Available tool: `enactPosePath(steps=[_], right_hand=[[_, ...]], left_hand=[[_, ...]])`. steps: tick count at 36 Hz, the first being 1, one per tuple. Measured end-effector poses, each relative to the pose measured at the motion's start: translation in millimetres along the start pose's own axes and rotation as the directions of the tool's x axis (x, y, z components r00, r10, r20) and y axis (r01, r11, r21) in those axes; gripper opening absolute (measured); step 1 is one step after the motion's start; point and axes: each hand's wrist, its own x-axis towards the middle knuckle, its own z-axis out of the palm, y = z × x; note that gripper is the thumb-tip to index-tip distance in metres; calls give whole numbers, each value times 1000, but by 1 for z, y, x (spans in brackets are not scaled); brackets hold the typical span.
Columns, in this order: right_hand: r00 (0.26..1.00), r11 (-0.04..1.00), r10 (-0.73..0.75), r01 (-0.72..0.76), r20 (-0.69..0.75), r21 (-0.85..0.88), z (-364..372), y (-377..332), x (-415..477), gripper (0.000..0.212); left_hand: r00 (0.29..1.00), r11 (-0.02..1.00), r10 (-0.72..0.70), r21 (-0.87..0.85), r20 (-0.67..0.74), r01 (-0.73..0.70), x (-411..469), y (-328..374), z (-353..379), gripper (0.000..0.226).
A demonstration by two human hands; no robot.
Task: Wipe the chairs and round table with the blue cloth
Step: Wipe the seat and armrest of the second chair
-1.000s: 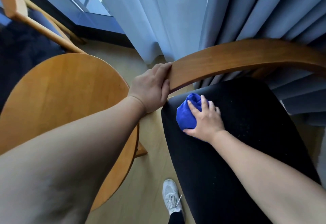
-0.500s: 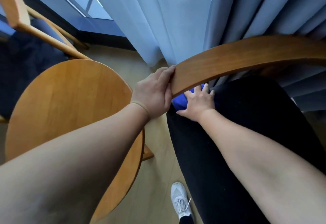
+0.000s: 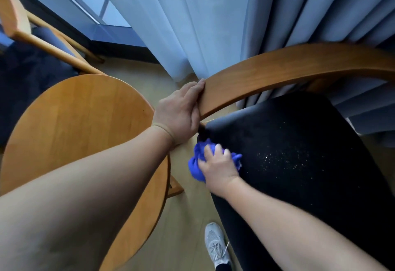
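A chair with a black padded seat (image 3: 299, 164) and a curved wooden backrest (image 3: 288, 67) fills the right side. My left hand (image 3: 181, 110) grips the left end of that backrest. My right hand (image 3: 218, 166) presses the bunched blue cloth (image 3: 197, 164) against the seat's left front edge. Pale specks dot the seat to the right of the cloth. The round wooden table (image 3: 85, 121) is at the left, partly hidden by my left forearm. A second wooden chair (image 3: 25, 29) with a dark seat stands at the far left.
Sheer and grey curtains (image 3: 213, 18) hang behind the chair, with a window frame (image 3: 89, 20) beside them. Pale wood floor (image 3: 183, 217) shows in the narrow gap between table and chair. My white shoe (image 3: 215, 245) is at the bottom.
My right hand and the cloth slid from under the backrest toward me, down to the seat's left front edge. My left hand kept its grip on the backrest.
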Motion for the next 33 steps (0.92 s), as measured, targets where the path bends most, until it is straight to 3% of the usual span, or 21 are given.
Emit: enactPosePath(steps=[2, 6, 16, 27, 33], right_hand=[[994, 993, -93, 96, 49, -64, 11, -16, -13, 36], [982, 986, -166, 168, 91, -17, 8, -8, -7, 43], [970, 969, -245, 245, 0, 11, 0, 32, -14, 48], [985, 988, 11, 15, -171, 153, 0, 148, -59, 64], [927, 914, 343, -293, -151, 279, 10, 236, -97, 64]], left_hand=[[1000, 1000, -4, 11, 1, 4, 0, 0, 0, 58], [1000, 1000, -12, 28, 10, 12, 0, 0, 0, 57], [999, 999, -19, 50, 42, 17, -1, 0, 0, 63], [999, 997, -24, 71, 44, 21, -3, 1, -1, 59], [999, 997, -22, 76, 38, 20, -3, 3, -1, 58]])
